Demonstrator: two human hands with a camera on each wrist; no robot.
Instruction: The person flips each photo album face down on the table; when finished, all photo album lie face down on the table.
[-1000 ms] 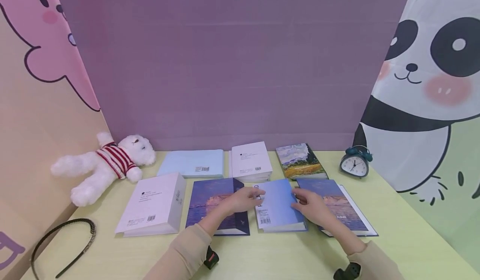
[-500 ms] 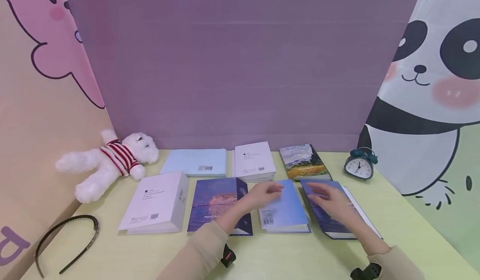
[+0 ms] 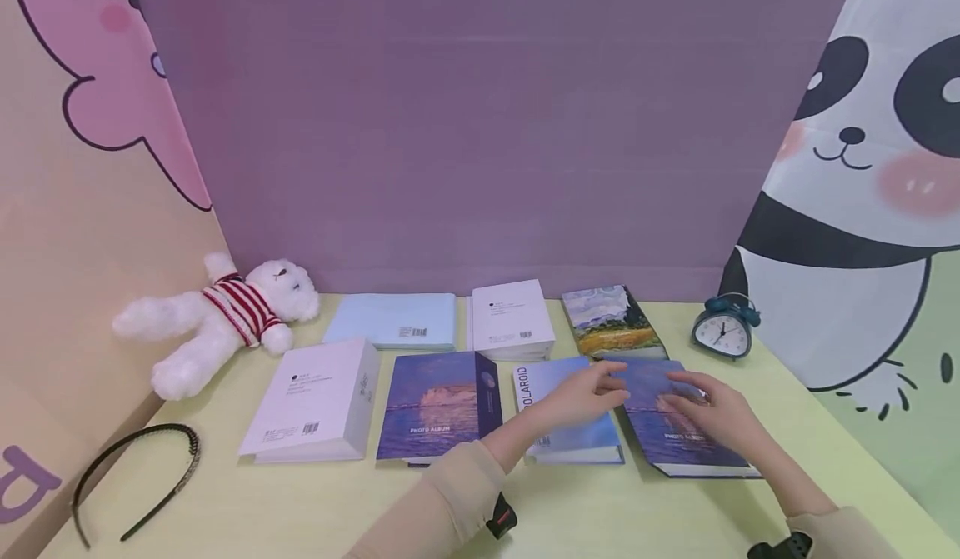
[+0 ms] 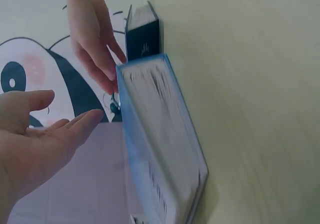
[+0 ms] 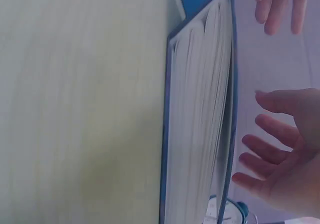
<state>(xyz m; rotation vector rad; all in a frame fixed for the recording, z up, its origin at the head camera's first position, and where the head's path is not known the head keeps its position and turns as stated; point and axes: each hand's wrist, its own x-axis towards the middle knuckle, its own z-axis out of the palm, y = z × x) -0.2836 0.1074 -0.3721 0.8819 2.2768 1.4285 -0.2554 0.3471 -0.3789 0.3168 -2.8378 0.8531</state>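
In the head view my left hand point(image 3: 588, 394), fingers loosely bent and empty, hovers over the right side of a light blue Polaroid album point(image 3: 581, 438). My right hand point(image 3: 716, 409) hangs with spread, relaxed fingers over a dark blue photo album point(image 3: 675, 442) with a sea-cliff picture, overlapping its upper right part. The left wrist view shows the left palm point(image 4: 45, 149) beside the light blue album point(image 4: 160, 129), nothing in it. In the right wrist view the right hand point(image 5: 285, 149) is apart from the dark album's page block point(image 5: 197, 109).
Another photo album point(image 3: 427, 401) and a thick white book point(image 3: 315, 401) lie to the left. Behind are a pale blue book point(image 3: 390, 321), a white book point(image 3: 512, 317) and a painting-covered book point(image 3: 611, 321). An alarm clock point(image 3: 722, 330), plush bear point(image 3: 225, 317) and headband point(image 3: 135, 484) sit around.
Both hands have moved right: the left from the Polaroid album's left side to its right, the right farther over the dark album. The white strip along that album's right side no longer shows.
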